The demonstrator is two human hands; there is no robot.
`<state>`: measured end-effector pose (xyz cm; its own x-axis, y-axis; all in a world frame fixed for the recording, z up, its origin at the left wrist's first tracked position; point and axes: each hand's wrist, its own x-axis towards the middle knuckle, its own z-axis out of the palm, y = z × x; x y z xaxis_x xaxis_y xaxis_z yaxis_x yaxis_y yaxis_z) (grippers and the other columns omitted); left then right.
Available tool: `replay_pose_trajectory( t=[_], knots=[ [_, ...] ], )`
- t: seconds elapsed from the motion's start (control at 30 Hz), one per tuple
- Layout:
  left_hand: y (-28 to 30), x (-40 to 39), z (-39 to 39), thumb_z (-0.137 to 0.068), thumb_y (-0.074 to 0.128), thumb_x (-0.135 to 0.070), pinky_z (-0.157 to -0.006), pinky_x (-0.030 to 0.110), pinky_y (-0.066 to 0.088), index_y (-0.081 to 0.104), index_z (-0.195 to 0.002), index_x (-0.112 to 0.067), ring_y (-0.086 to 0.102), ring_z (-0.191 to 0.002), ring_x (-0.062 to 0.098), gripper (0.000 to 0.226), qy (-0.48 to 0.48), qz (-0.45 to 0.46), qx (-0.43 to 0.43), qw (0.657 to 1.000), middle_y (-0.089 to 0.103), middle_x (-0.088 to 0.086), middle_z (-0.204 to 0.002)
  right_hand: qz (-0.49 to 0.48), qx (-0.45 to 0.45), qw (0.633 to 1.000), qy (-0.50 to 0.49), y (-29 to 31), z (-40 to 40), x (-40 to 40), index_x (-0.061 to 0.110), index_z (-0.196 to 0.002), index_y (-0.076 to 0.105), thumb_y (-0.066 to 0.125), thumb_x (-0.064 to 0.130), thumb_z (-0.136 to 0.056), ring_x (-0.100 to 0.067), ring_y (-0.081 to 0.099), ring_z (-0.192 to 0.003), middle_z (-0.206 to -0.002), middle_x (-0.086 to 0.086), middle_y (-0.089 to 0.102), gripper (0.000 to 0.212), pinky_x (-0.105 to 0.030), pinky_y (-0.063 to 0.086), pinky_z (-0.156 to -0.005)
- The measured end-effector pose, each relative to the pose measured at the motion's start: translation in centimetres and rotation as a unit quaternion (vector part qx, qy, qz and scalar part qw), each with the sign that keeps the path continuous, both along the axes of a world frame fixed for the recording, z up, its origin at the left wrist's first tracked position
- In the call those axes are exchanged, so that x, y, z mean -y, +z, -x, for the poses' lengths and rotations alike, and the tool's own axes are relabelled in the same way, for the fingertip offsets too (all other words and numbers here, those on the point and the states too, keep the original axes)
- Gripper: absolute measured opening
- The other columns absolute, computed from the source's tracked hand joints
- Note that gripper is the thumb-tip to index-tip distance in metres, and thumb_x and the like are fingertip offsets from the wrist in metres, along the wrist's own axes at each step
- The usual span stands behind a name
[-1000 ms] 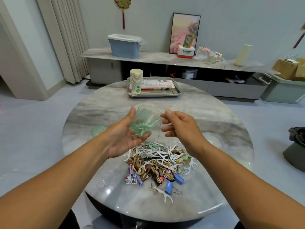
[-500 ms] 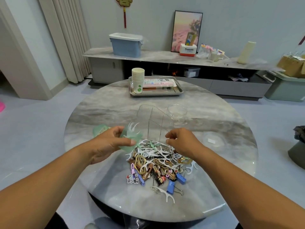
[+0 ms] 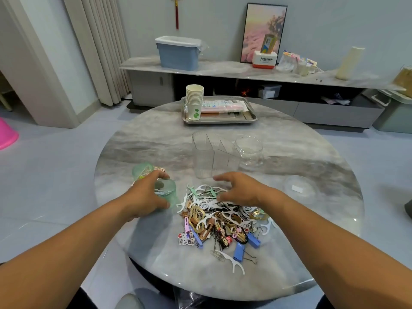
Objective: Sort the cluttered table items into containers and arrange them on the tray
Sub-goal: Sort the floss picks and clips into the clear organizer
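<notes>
The left hand (image 3: pixel 145 197) grips a green cup (image 3: pixel 167 192) upright on the table (image 3: pixel 156 141). The pile of clutter (image 3: pixel 220 217) lies just right of it, directly under the right hand (image 3: pixel 240 188), whose fingers spread empty.
</notes>
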<state>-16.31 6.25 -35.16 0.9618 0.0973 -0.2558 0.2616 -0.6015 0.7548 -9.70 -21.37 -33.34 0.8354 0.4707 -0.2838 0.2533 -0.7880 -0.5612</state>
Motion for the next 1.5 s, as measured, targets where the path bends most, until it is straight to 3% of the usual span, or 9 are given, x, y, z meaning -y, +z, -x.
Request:
replay_pose_trajectory(
  t=[0.2,0.4,0.57,0.7,0.8,1.1,1.23,1.37,1.5],
  knots=[
    [0.9,0.0,-1.1,-0.075,0.085,-0.010,-0.063,0.019,0.045,0.049,-0.137,-0.033,0.057,-0.100,0.013,0.075,-0.011,-0.039,0.000,0.999,0.053,-0.001,-0.127,0.139,0.096,0.979,0.116,-0.8,1.0,-1.8,0.043,-0.148,0.046,0.073,0.047,-0.086,-0.022,0.039,-0.142,-0.158,0.005,0.039,0.067,-0.045,0.032,-0.116],
    [3.4,-1.5,-1.9,-0.072,0.088,-0.010,-0.064,0.027,0.048,0.051,-0.134,-0.034,0.061,-0.089,0.014,0.076,0.020,-0.068,0.013,0.997,0.056,-0.002,-0.121,0.198,0.137,0.963,0.117,-1.3,0.8,-2.4,0.039,-0.146,0.050,0.056,0.029,-0.094,-0.025,0.046,-0.135,-0.153,0.000,0.046,0.053,-0.046,0.037,-0.111],
    [3.7,-1.1,-1.3,-0.071,0.088,-0.008,-0.080,0.039,0.058,0.052,-0.134,-0.031,0.061,-0.098,0.022,0.076,-0.007,-0.093,-0.031,0.995,0.056,0.001,-0.125,0.215,0.160,0.959,0.093,-1.4,0.3,-2.5,0.033,-0.140,0.056,0.055,0.017,-0.095,-0.027,0.055,-0.123,-0.141,-0.004,0.055,0.047,-0.043,0.043,-0.101],
    [2.3,0.3,-0.7,-0.074,0.086,-0.010,-0.066,0.028,0.050,0.047,-0.136,-0.031,0.059,-0.102,0.022,0.076,-0.056,-0.141,-0.065,0.986,0.053,-0.002,-0.125,0.208,0.148,0.962,0.094,-1.1,0.0,-2.3,0.035,-0.136,0.059,0.063,0.023,-0.092,-0.023,0.057,-0.120,-0.139,0.000,0.056,0.046,-0.038,0.044,-0.097],
    [1.7,0.6,-0.9,-0.075,0.084,-0.012,-0.084,0.031,0.051,0.045,-0.139,-0.030,0.057,-0.113,0.025,0.077,-0.056,-0.160,-0.052,0.984,0.054,0.001,-0.134,0.206,0.154,0.962,0.086,-1.1,-0.3,-2.0,0.035,-0.132,0.061,0.067,0.028,-0.091,-0.022,0.059,-0.117,-0.134,0.002,0.059,0.042,-0.035,0.045,-0.089],
    [2.3,3.6,-1.2,-0.069,0.091,-0.037,-0.122,0.043,0.026,0.016,-0.159,-0.036,0.022,-0.150,0.021,0.117,-0.121,-0.160,0.077,0.977,0.022,-0.004,-0.165,0.158,0.151,0.976,0.016,-0.9,-0.8,-0.7,0.029,-0.104,0.074,0.075,0.043,-0.088,-0.015,0.063,-0.088,-0.102,0.006,0.073,0.022,-0.031,0.050,-0.077],
    [3.2,5.6,-1.4,-0.076,0.086,-0.039,-0.112,0.033,0.034,0.030,-0.154,-0.041,0.036,-0.142,0.011,0.097,-0.128,-0.084,0.160,0.975,0.036,-0.012,-0.157,0.115,0.123,0.985,-0.025,-0.6,-0.7,-0.2,0.028,-0.104,0.076,0.077,0.043,-0.087,-0.013,0.063,-0.086,-0.099,0.010,0.072,0.022,-0.030,0.048,-0.076],
    [2.9,7.5,-1.4,-0.083,0.082,-0.028,-0.100,0.025,0.040,0.041,-0.151,-0.035,0.050,-0.129,0.009,0.080,-0.137,-0.032,0.137,0.980,0.052,-0.011,-0.147,-0.001,0.054,0.996,-0.067,-0.1,-0.6,0.7,0.027,-0.097,0.076,0.079,0.038,-0.087,-0.010,0.064,-0.079,-0.092,0.010,0.071,0.015,-0.030,0.050,-0.069],
    [2.4,8.3,-1.7,-0.084,0.082,-0.018,-0.105,0.033,0.048,0.041,-0.152,-0.027,0.055,-0.126,0.014,0.080,-0.111,0.024,0.085,0.990,0.056,-0.004,-0.139,-0.102,0.005,0.991,-0.091,0.7,-0.6,1.6,0.019,-0.089,0.074,0.077,0.031,-0.089,-0.012,0.061,-0.070,-0.088,-0.004,0.074,0.012,-0.031,0.051,-0.066]
  ],
)
